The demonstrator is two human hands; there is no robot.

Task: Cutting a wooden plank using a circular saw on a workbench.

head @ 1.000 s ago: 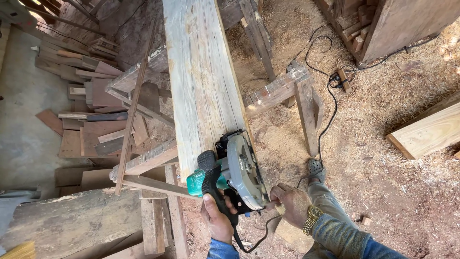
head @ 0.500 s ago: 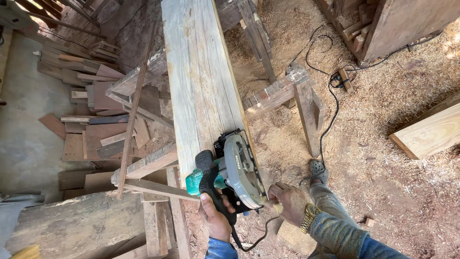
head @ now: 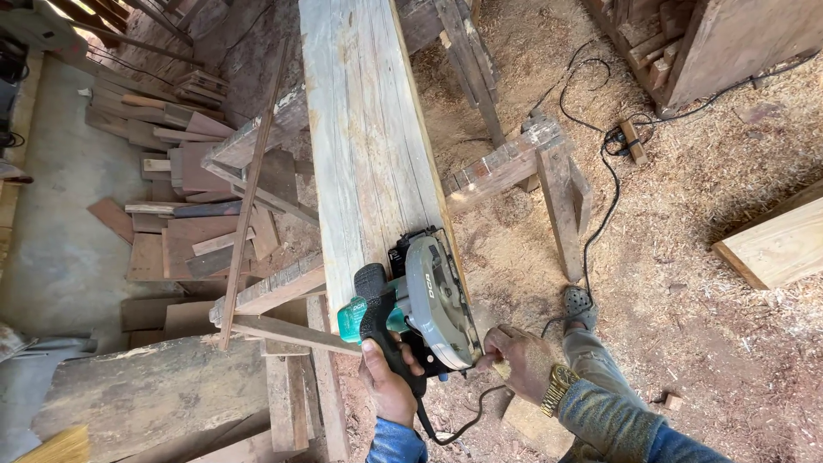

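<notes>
Below, as we look down from head height:
Saw: our grey and teal handheld circular saw [head: 424,300] sits at the near end of the long pale wooden plank [head: 369,146], its blade guard along the plank's right edge.
Left hand: our left hand [head: 390,381] is clenched round the saw's black rear handle.
Right hand: our right hand [head: 519,360], a gold wristwatch [head: 559,387] on the wrist, hangs just beside the saw's guard, fingers curled together near the black power cord [head: 463,420]; we cannot tell whether they pinch it.
Plank: it rests on rough wooden trestles [head: 523,163] and runs away from us.
Ground: sawdust [head: 686,283] covers the floor, where our sandalled foot [head: 579,307] stands.
Left side: stacked reddish wood offcuts [head: 184,214] lie on the grey concrete floor [head: 60,231].
</notes>
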